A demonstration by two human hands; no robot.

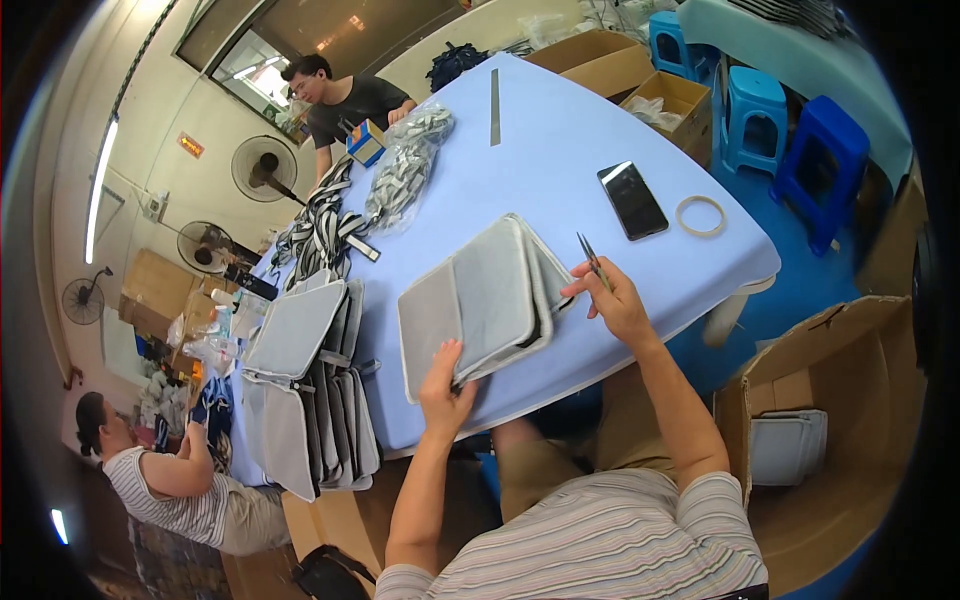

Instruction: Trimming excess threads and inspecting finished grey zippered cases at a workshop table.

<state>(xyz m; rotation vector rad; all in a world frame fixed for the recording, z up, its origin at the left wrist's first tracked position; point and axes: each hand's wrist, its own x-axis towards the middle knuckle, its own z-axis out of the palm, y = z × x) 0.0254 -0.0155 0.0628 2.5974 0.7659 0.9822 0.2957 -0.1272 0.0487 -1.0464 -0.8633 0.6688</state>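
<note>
A grey fabric case (490, 285) with pale bound edges lies on the blue-covered table in front of me, its layers slightly parted along the right side. My left hand (447, 395) grips its near edge, fingers on top and thumb at the edge. In my right hand (618, 300), just beyond the case's right side, is a pair of metal tweezers (592, 262) with the tips pointing up and away. A stack of similar grey cases (305, 400) sits to the left, close to the table's edge.
Beyond the stack are striped straps (325, 220) and a clear bag of light pieces (408, 165). A phone (632, 200), tape roll (700, 216) and metal ruler (495, 107) lie on the table (560, 130). An open carton (840, 400) stands right; two people work nearby.
</note>
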